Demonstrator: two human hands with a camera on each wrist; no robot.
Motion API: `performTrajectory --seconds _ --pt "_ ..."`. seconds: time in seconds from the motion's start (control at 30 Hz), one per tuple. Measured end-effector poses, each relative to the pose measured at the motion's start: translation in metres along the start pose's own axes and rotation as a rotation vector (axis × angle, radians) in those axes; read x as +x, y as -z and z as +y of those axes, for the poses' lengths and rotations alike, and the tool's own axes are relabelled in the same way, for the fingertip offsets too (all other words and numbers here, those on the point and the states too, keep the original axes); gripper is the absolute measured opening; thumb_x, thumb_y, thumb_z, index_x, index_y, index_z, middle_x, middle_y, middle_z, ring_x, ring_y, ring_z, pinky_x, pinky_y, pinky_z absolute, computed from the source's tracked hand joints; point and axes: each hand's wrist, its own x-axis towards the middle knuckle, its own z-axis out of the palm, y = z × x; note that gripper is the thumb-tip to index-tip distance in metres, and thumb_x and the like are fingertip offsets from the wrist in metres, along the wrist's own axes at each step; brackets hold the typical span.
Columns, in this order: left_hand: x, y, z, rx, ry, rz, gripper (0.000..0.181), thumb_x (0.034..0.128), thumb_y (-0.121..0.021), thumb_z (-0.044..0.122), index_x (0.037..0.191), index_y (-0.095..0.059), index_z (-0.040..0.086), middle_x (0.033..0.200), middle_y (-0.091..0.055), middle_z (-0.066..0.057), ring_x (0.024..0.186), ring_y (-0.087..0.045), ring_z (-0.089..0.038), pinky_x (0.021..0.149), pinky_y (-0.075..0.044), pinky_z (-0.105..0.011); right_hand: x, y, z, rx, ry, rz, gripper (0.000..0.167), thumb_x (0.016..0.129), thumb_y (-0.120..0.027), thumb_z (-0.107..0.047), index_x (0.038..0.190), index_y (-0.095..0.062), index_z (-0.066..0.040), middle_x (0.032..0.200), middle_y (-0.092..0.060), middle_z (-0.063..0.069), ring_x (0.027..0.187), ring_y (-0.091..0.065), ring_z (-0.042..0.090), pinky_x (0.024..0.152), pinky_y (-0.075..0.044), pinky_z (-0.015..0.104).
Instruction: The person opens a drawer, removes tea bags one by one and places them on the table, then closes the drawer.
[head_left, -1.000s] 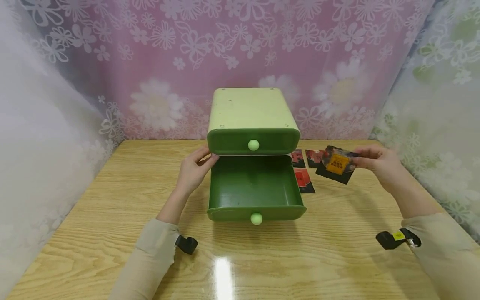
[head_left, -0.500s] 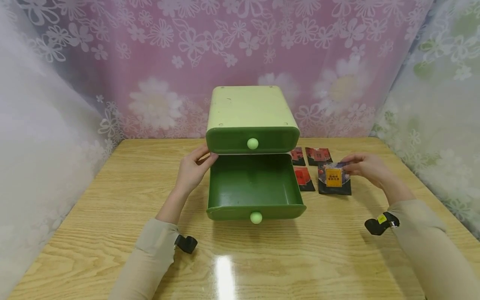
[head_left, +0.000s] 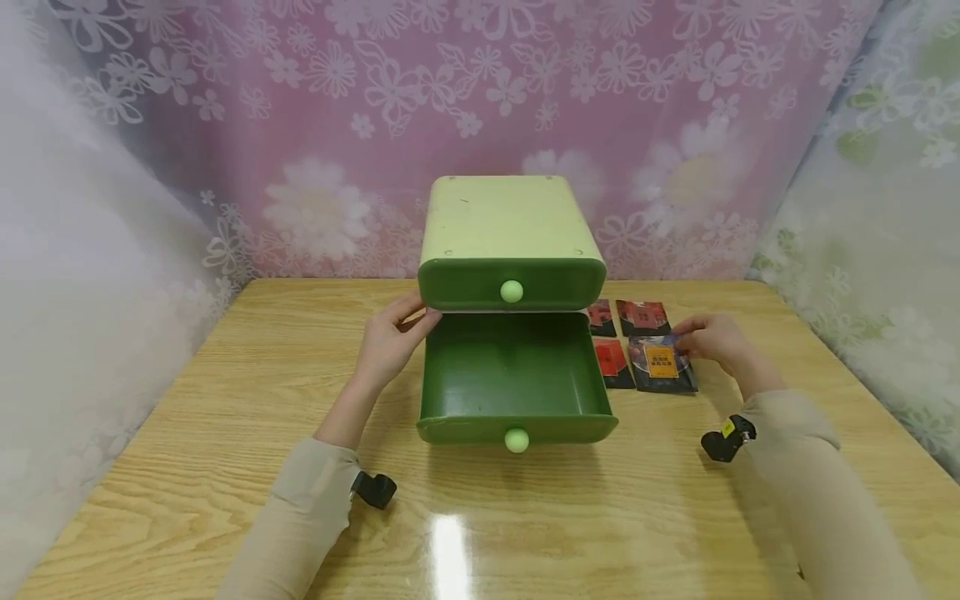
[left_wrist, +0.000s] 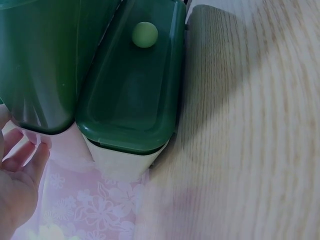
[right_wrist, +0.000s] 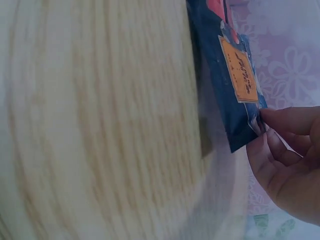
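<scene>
My left hand [head_left: 390,342] touches the left side of a cream-and-green drawer cabinet [head_left: 510,217]. In the left wrist view its fingers [left_wrist: 30,155] lie fairly straight beside the casing. One green drawer [head_left: 517,429] is pulled out, and its visible inside holds nothing. My right hand [head_left: 716,346] pinches the right edge of a dark sachet [head_left: 662,364] with an orange label, between thumb and fingers. That sachet leans with its near edge at the table, beside a red-and-black sachet [head_left: 613,364]. In the right wrist view the pinched sachet [right_wrist: 240,75] is tilted.
Behind lie another red-and-black sachet [head_left: 643,317] and one partly hidden by the cabinet [head_left: 601,317]. A closed drawer front [left_wrist: 135,85] with a round knob shows below the pulled-out one. A floral curtain [head_left: 322,125] hangs behind the wooden table [head_left: 300,533].
My right hand has brought the orange-labelled sachet left and down, from the air to the table beside the red ones. The left hand and the drawer have stayed in place.
</scene>
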Motion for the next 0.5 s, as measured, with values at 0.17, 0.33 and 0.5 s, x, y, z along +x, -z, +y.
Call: performTrajectory --seconds 0.17,0.33,0.5 --pt "0.0 -0.001 0.0 0.009 0.015 0.0 0.038 0.088 -0.066 0.022 0.123 -0.061 0.009 0.127 -0.057 -0.005 0.119 -0.05 -0.016 0.092 -0.048 -0.027 -0.001 -0.002 0.002 -0.066 0.011 0.018 0.035 0.089 -0.053 0.0 0.118 -0.047 0.019 0.101 -0.056 0.022 0.074 -0.059 0.012 0.07 -0.055 0.031" --pt "-0.003 0.0 0.012 0.006 0.025 -0.013 0.037 0.0893 -0.064 0.018 0.124 -0.06 0.005 0.128 -0.055 -0.009 0.121 -0.048 -0.019 0.094 -0.047 -0.029 0.0 -0.004 0.002 -0.113 0.027 0.018 0.034 0.088 -0.053 0.001 0.116 -0.048 0.02 0.094 -0.06 0.021 0.07 -0.06 0.014 0.065 -0.055 0.033" --pt "-0.003 0.0 0.015 0.004 0.035 -0.025 0.037 0.0898 -0.063 0.013 0.125 -0.059 0.002 0.129 -0.054 -0.012 0.123 -0.047 -0.023 0.095 -0.046 -0.032 0.002 -0.005 0.004 -0.141 0.024 0.019 0.034 0.088 -0.052 0.0 0.117 -0.047 0.019 0.096 -0.059 0.023 0.069 -0.06 0.015 0.066 -0.054 0.034"
